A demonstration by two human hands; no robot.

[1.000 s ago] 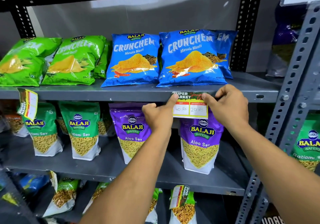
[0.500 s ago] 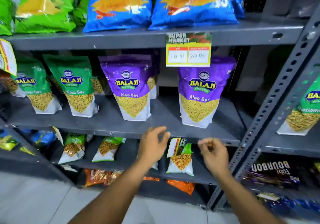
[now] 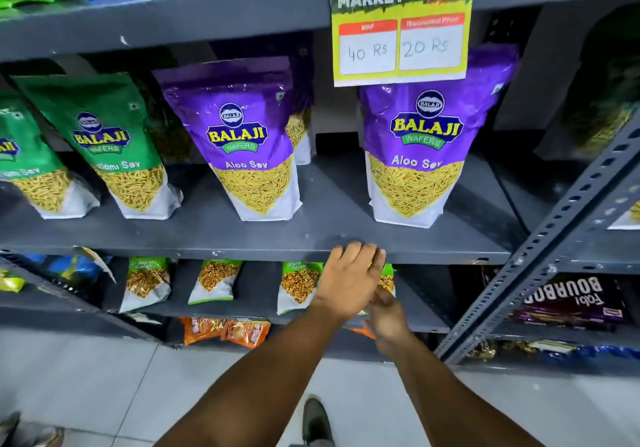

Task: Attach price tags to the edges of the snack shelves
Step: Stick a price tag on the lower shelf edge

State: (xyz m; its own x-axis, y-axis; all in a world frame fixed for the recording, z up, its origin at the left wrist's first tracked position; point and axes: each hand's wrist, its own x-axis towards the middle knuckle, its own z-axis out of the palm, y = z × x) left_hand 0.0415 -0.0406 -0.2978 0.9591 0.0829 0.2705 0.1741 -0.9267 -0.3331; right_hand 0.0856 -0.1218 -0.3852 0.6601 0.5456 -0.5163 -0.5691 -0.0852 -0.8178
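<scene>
A yellow and green "Super Market" price tag (image 3: 401, 31) marked 40 Rs and 20 Rs hangs from the upper shelf edge (image 3: 207, 20). My left hand (image 3: 349, 280) rests, back up, against the front edge of the middle shelf (image 3: 242, 251), below the right purple Aloo Sev bag (image 3: 422, 148). My right hand (image 3: 388, 315) sits just under it, half hidden. Whatever lies under the two hands is covered. A second, twisted tag (image 3: 93, 259) hangs from the same edge far to the left.
Another purple Aloo Sev bag (image 3: 242, 141) and green Balaji bags (image 3: 104, 141) stand on the middle shelf. Small snack packs (image 3: 214, 280) fill the shelf below. A slotted grey upright (image 3: 554, 238) runs diagonally at the right. My shoe (image 3: 315, 419) is on the tiled floor.
Both hands left the 40 Rs / 20 Rs tag on the upper edge and dropped to the middle shelf edge. The view tilted down, and they now cover the small tag hanging there.
</scene>
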